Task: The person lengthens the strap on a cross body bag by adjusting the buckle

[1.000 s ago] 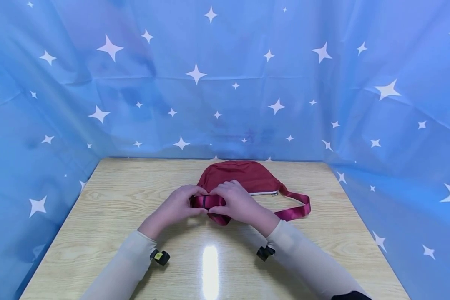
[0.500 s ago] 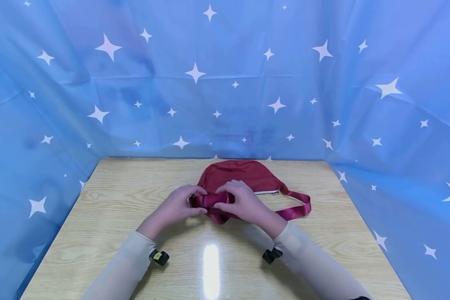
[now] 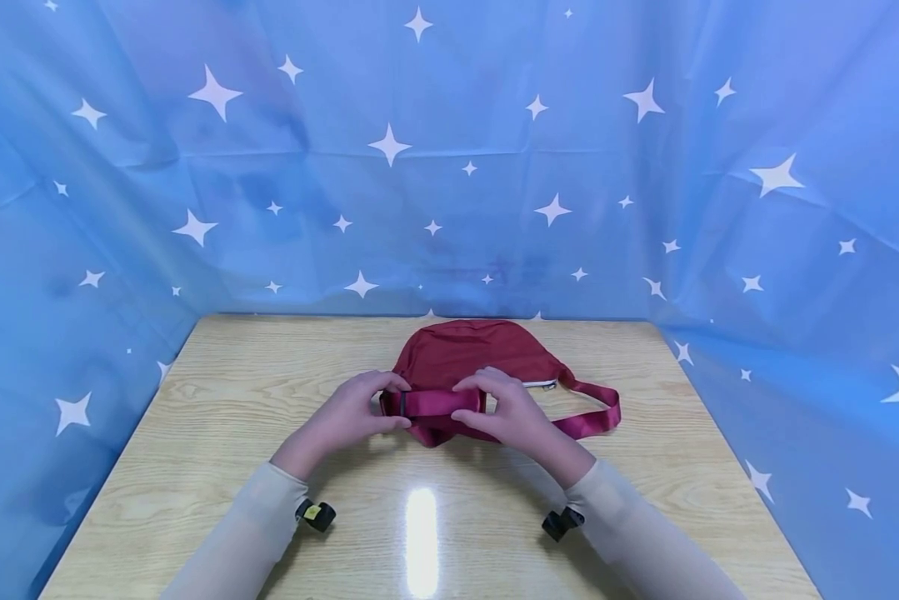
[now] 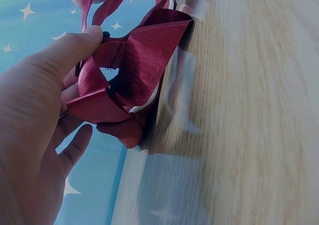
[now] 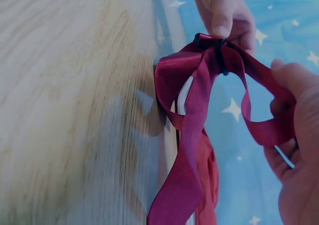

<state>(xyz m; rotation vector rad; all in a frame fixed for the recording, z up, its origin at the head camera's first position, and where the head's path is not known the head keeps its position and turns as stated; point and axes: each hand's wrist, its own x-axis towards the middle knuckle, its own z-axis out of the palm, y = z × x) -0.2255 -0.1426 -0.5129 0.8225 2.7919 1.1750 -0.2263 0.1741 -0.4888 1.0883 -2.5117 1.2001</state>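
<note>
A dark red waist bag (image 3: 482, 346) lies near the table's back edge, its zip (image 3: 541, 384) facing me. Above its front, a shiny red strap (image 3: 436, 404) stretches between the hands. My left hand (image 3: 347, 414) pinches the strap beside a black slider (image 5: 222, 58). To the right, my right hand (image 3: 515, 414) holds a doubled loop of the strap between thumb and fingers. In the right wrist view that loop (image 5: 269, 130) hangs slack from the slider. Another folded strap part (image 4: 144, 50) dips below the left hand in the left wrist view.
The wooden table (image 3: 269, 358) has a bright light reflection (image 3: 422, 542) at its front middle. A free strap loop (image 3: 595, 412) lies right of the bag. Blue star-patterned cloth (image 3: 456, 167) hangs behind and at both sides.
My right hand has moved to the right, drawing a longer strap loop away from the slider. The left hand has stayed nearly in place, and the bag has hardly moved.
</note>
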